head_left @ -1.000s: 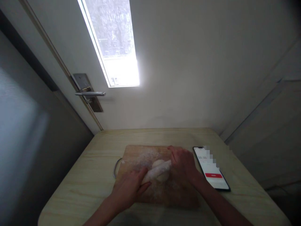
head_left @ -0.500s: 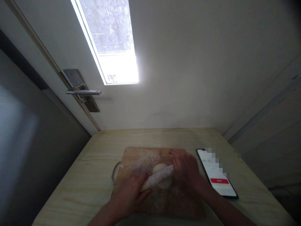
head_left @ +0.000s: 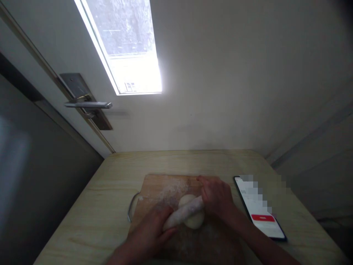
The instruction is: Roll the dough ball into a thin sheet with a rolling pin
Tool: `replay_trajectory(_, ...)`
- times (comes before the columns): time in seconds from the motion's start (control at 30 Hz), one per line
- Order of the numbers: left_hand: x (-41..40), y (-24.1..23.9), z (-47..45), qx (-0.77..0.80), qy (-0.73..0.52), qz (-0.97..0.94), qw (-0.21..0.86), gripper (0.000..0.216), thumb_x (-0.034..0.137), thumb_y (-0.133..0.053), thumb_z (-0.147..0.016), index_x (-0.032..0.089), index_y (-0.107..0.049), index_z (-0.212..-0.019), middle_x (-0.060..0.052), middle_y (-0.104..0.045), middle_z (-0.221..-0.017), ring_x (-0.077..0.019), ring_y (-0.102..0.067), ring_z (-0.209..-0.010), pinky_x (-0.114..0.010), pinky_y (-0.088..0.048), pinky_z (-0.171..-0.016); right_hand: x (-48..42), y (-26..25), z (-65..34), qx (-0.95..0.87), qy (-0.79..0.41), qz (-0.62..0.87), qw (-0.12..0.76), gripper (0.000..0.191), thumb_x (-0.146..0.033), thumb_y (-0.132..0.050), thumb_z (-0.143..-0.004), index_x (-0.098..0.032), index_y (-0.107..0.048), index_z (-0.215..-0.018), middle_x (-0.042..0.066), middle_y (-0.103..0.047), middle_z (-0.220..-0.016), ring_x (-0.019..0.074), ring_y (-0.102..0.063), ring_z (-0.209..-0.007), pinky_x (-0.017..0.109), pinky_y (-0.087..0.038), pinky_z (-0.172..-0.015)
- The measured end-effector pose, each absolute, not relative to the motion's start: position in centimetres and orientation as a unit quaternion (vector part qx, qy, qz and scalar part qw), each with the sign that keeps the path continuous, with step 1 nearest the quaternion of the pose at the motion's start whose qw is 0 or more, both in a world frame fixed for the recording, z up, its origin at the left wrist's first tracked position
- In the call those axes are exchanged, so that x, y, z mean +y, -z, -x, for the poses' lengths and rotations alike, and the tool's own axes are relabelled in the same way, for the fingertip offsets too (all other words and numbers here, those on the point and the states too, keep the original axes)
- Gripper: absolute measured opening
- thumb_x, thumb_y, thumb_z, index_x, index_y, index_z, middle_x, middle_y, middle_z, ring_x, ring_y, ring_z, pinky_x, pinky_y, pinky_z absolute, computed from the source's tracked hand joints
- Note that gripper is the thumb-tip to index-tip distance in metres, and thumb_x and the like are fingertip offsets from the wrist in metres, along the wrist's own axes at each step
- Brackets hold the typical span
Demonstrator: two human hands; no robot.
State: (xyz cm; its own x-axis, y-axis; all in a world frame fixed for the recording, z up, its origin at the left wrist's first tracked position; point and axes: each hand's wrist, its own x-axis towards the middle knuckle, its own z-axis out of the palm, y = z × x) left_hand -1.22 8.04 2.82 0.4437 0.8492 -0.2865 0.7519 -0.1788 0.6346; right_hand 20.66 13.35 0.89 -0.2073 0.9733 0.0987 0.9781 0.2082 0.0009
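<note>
A pale, floury rolling pin (head_left: 183, 212) lies slantwise across a round piece of dough (head_left: 195, 221) on a wooden cutting board (head_left: 157, 184). My left hand (head_left: 151, 224) is wrapped round the pin's lower left end. At the upper right end, my right hand (head_left: 216, 195) is closed against the pin, its fingers curled and partly hidden. The dough shows on both sides of the pin as a flat disc. White flour is smeared over the board.
A phone (head_left: 261, 211) with a lit screen lies right of the board on the light wooden table (head_left: 96, 206). The board's metal handle (head_left: 131, 206) sticks out left. Behind the table stands a white door with a lever handle (head_left: 88, 105) and a bright window.
The view has shifted slightly. Both hands keep hold of the rolling pin, and more of the dough shows below it now.
</note>
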Motion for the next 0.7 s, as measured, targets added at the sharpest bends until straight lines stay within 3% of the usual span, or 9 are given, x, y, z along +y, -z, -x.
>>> replay_trajectory(0.3, 9.2, -3.2, 1.4, 0.531, -0.069, -0.721, 0.439, 0.032, 0.039, -0.049, -0.076, 0.021, -0.052, -0.103, -0.002, -0.058, -0.102, -0.0186, -0.051, -0.092, -0.029, -0.038, -0.082, 14.6, -2.6, -19.6, -0.773, 0.001, 0.635, 0.007, 0.033, -0.019, -0.032, -0.079, -0.022, -0.054, -0.103, 0.005, -0.066, -0.071, 0.018, -0.059, -0.064, 0.027, -0.03, -0.056)
replay_trajectory(0.57, 10.7, -3.9, 1.4, 0.526, -0.059, -0.703, 0.474, 0.027, 0.038, -0.048, -0.075, 0.02, -0.056, -0.094, 0.0, -0.059, -0.09, -0.0181, -0.052, -0.085, -0.029, -0.04, -0.076, 15.8, -2.9, -19.2, -0.768, -0.027, 0.64, -0.007, 0.026, -0.02, -0.03, -0.08, -0.023, -0.054, -0.09, 0.004, -0.065, -0.07, 0.0193, -0.06, -0.066, 0.026, -0.029, -0.053)
replay_trajectory(0.7, 11.6, -4.0, 1.4, 0.533, -0.029, -0.666, 0.521, 0.03, 0.041, -0.046, -0.074, 0.018, -0.055, -0.09, 0.0, -0.056, -0.076, -0.0133, -0.051, -0.062, -0.023, -0.04, -0.054, 16.4, -2.6, -19.1, -0.765, -0.034, 0.643, -0.011, 0.026, -0.02, -0.03, -0.08, -0.021, -0.055, -0.086, 0.005, -0.065, -0.074, 0.0196, -0.06, -0.068, 0.026, -0.03, -0.053)
